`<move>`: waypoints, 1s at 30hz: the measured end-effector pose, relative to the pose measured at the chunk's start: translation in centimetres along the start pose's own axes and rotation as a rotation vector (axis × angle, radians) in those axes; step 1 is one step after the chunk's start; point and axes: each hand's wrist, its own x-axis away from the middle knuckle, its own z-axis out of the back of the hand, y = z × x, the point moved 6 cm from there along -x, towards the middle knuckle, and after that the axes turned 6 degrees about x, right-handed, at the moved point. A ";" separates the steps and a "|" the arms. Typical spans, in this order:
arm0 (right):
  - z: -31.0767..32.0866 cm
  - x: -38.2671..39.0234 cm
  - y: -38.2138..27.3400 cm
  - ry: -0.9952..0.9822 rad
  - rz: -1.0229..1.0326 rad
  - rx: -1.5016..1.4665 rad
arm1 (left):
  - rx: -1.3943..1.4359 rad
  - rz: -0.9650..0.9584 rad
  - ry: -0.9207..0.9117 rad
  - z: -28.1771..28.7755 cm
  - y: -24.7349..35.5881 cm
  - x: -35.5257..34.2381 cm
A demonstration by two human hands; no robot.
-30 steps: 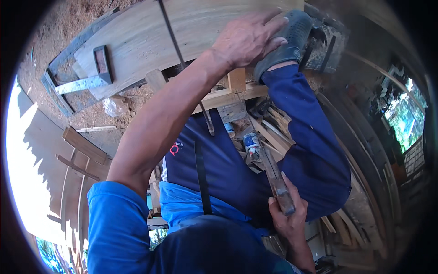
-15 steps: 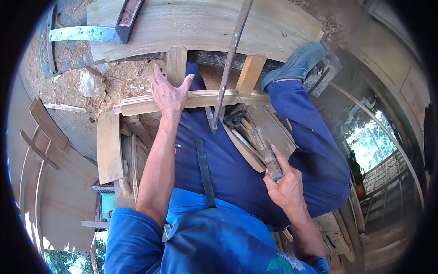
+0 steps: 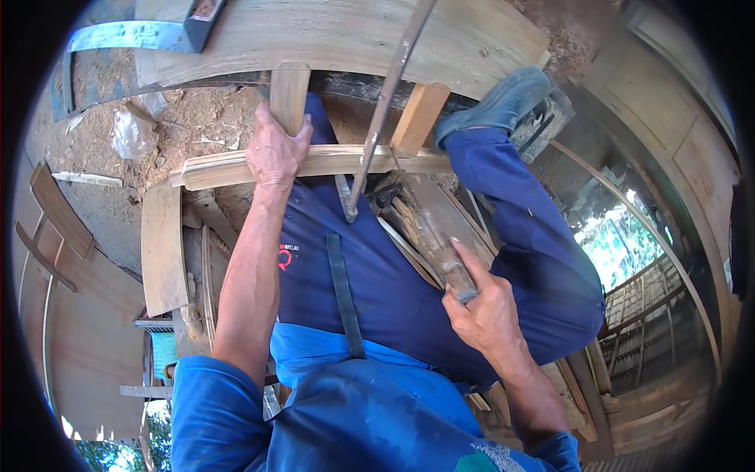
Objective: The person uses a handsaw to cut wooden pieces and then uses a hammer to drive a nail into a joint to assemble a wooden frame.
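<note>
Pale batten (image 3: 338, 160), centre frame, probably light, stiff, best held left of middle; overlaid by left hand (image 3: 275, 153), clamping can't be told. Worn handle (image 3: 445, 256) is clasped by right hand (image 3: 484, 307).

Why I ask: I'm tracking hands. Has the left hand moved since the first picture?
Yes, the left hand moved leftward, relative to the orange-brown wooden block.

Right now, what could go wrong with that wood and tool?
The right hand holds a worn tool close to the right leg, so a slip might hurt it. The left hand lies over the wooden beam, close to the pale block; if either shifted, that hand could get pinched.
</note>
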 end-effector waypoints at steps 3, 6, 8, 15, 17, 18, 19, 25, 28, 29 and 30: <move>-0.2 -0.2 -0.6 -0.009 0.041 0.053 | -0.041 0.026 -0.003 0.2 -0.2 0.0; 1.6 0.6 -0.4 0.043 0.067 -0.056 | -0.064 0.025 0.006 0.6 -0.3 0.1; 2.0 -1.0 -0.5 0.038 0.055 -0.072 | -0.051 0.017 0.016 0.5 -0.3 0.0; -2.2 -4.5 0.1 -0.125 -0.015 0.063 | -0.012 -0.020 0.022 0.2 0.2 0.1; -2.6 -4.7 0.2 -0.097 0.015 0.101 | -0.005 -0.009 0.016 0.3 -0.1 0.0; -2.5 -4.5 0.2 -0.101 0.015 0.100 | 0.000 0.001 0.008 0.3 -0.4 0.0; -2.1 -4.1 0.0 -0.086 0.041 0.089 | -0.003 0.003 0.007 0.1 -0.7 0.0; -3.0 -6.3 0.8 -0.099 0.006 0.129 | -0.028 -0.004 0.014 0.0 -0.1 -0.1; -3.7 -7.5 0.3 -0.146 -0.057 0.156 | -0.037 0.002 0.007 0.0 -0.7 0.1; -3.9 -7.4 0.3 -0.177 -0.075 0.179 | -0.037 -0.005 0.011 0.0 -0.7 0.1; -4.1 -6.6 0.9 -0.184 -0.067 0.180 | -0.039 -0.009 0.024 0.2 -0.9 -0.1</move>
